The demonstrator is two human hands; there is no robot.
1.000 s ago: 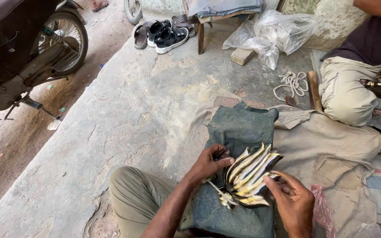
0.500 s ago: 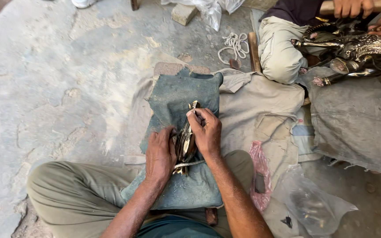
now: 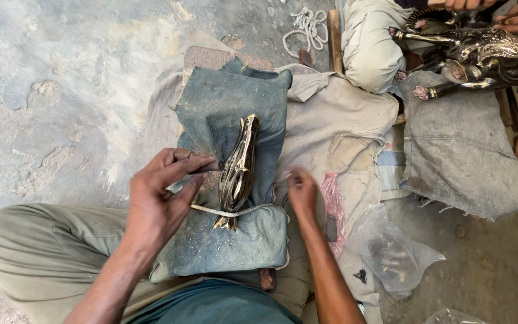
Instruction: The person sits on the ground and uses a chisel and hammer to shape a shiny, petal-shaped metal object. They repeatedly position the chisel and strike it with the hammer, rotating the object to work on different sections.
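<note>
A stack of thin brass feather-shaped pieces stands on edge on a blue-grey cloth pad across my lap. A white cord crosses the stack's lower end. My left hand rests at the stack's left side, index finger stretched to it, and the cord comes out from under its thumb. My right hand is blurred, with fingers curled down at the pad's right edge, apart from the brass. What it holds is hidden.
Another person sits at the top right, pale-trousered knee toward me, hands on an ornate dark metal figure. Grey cloths, a pink scrap, a clear plastic bag, a rope coil and a brick lie around.
The view has tilted down and closer. The brass pieces, fanned out a second ago, are gathered into a narrow stack. My right hand has left the stack and moved right.
</note>
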